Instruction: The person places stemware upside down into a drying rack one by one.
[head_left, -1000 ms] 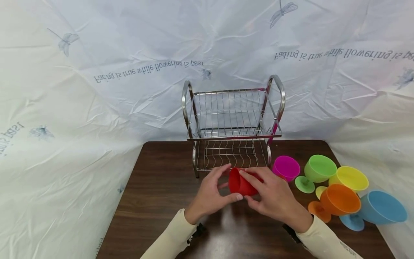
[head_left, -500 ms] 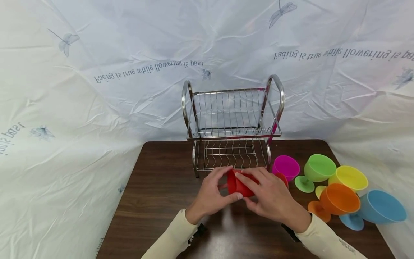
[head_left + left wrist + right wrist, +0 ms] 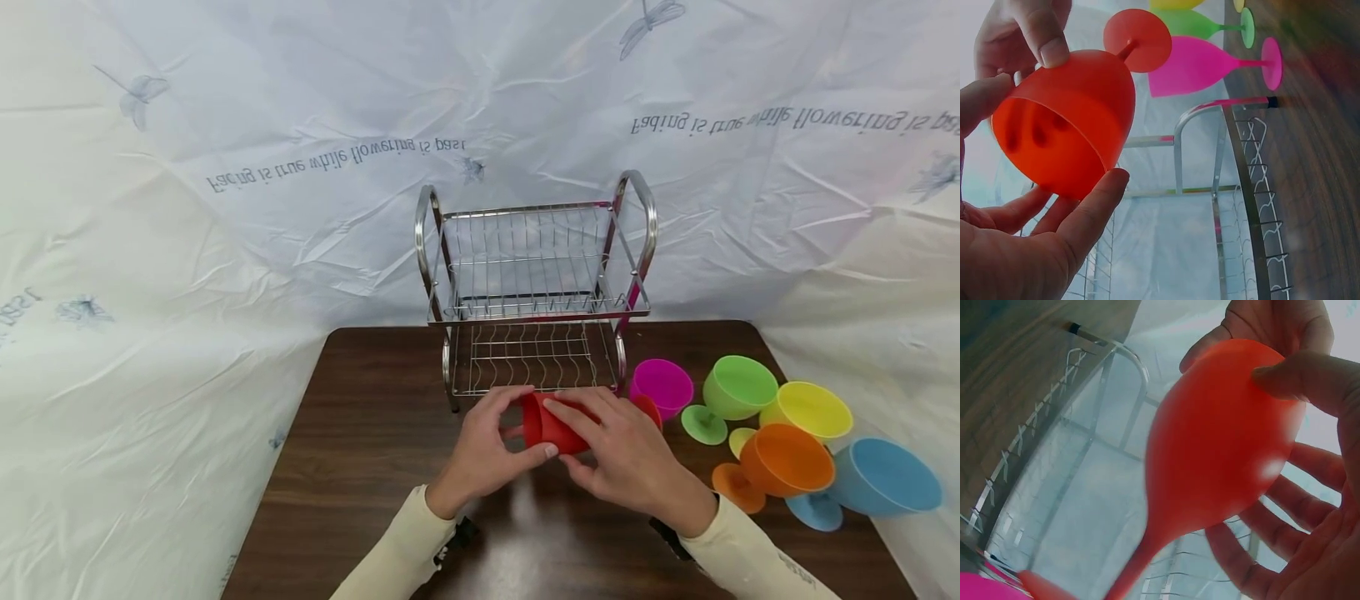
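A red plastic goblet (image 3: 557,435) lies sideways between both hands in front of the dish rack, its mouth facing left. My left hand (image 3: 480,454) holds the bowl at the rim, thumb on the near side and fingers on the far side. My right hand (image 3: 630,458) grips the bowl from the right, with fingers over its top and the thumb at its near side. In the left wrist view the hollow inside and the round foot (image 3: 1141,40) show. In the right wrist view the thumb presses the outside of the bowl (image 3: 1210,437) and the stem points down-left.
A two-tier metal dish rack (image 3: 540,319) stands at the back of the brown table (image 3: 352,433). To the right are magenta (image 3: 663,390), green (image 3: 741,392), yellow (image 3: 817,417), orange (image 3: 787,462) and blue (image 3: 885,479) goblets. Patterned white sheeting (image 3: 337,233) hangs behind.
Both hands and the red goblet have shifted slightly left in view. The goblet has turned a little, and its red foot now shows beyond the right hand.
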`<act>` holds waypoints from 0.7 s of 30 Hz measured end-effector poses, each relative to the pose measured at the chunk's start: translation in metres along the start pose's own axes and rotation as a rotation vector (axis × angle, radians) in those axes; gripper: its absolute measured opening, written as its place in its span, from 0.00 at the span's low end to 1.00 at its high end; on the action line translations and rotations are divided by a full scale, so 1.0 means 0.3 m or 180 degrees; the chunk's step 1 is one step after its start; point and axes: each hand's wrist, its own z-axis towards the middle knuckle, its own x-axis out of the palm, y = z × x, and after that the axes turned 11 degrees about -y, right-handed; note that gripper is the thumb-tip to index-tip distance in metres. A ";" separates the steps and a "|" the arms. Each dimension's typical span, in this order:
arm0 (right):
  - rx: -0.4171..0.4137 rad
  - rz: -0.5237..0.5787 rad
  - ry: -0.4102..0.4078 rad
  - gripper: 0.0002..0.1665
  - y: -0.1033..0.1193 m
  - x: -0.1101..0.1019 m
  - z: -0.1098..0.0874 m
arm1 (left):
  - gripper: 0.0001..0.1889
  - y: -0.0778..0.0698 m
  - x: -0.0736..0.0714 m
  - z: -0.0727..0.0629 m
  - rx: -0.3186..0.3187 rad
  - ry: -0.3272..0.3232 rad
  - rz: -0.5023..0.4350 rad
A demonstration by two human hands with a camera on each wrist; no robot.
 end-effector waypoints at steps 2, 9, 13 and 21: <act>0.0133 0.0095 -0.0026 0.50 -0.002 0.006 -0.007 | 0.36 0.003 -0.003 0.000 -0.0008 -0.0031 -0.0013; 0.0543 0.0362 -0.0268 0.48 0.005 0.006 -0.033 | 0.35 0.012 -0.013 -0.003 -0.0060 -0.0132 -0.0110; 0.1020 0.0642 -0.0546 0.42 0.027 -0.004 -0.048 | 0.35 0.016 -0.019 -0.002 -0.0030 -0.0255 -0.0274; 0.2062 0.1334 -0.1282 0.32 0.047 0.017 -0.092 | 0.34 0.033 -0.020 -0.003 -0.0073 -0.0421 -0.0503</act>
